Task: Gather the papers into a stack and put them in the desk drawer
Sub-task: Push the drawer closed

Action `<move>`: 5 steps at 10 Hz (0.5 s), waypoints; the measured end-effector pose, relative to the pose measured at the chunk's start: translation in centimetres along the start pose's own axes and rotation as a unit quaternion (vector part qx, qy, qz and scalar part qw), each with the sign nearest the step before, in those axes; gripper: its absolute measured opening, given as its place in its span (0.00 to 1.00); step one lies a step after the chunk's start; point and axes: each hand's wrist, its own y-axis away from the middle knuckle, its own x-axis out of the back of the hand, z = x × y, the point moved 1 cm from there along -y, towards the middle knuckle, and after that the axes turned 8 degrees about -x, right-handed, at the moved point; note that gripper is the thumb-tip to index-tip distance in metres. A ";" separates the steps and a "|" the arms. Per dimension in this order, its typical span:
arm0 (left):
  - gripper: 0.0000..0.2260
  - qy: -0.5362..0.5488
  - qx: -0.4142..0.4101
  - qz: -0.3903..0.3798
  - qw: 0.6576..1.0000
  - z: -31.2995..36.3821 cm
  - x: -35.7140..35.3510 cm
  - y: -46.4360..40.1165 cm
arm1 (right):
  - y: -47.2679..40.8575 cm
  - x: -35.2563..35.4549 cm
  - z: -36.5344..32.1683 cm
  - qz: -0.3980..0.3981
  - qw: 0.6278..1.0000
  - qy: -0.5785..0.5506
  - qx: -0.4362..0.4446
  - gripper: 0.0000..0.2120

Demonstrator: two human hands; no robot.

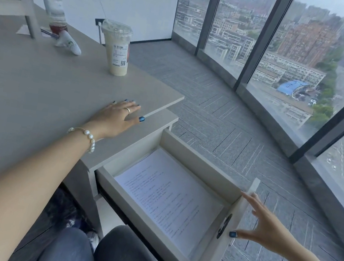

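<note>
Printed papers (169,200) (text unreadable) in drawer (186,146)

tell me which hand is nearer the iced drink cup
Left. The left hand lies flat on the desk just in front of the cup; the right hand is far lower, at the open drawer's front.

The flat wooden desk top (39,77) is plain grey-beige — the open rectangular drawer (131,153) paler cream inside. The white printed papers (169,197) carry black text lines. The grey carpet floor (224,120) shows a herringbone pattern — the fingernails glossy dark blue.
</note>
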 end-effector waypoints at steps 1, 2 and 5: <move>0.26 -0.005 -0.001 0.003 1.000 0.1 0.0 0.0 | -0.3 0.1 -0.7 0.000 1.000 -0.008 -0.001 0.63; 0.26 -0.005 -0.001 0.004 1.000 0.1 0.0 0.0 | -0.9 0.0 -1.4 -0.003 1.000 0.008 -0.001 0.62; 0.27 -0.004 0.001 0.007 1.000 0.1 0.1 -0.1 | -3.2 -0.7 -3.8 -0.008 1.000 0.029 -0.002 0.59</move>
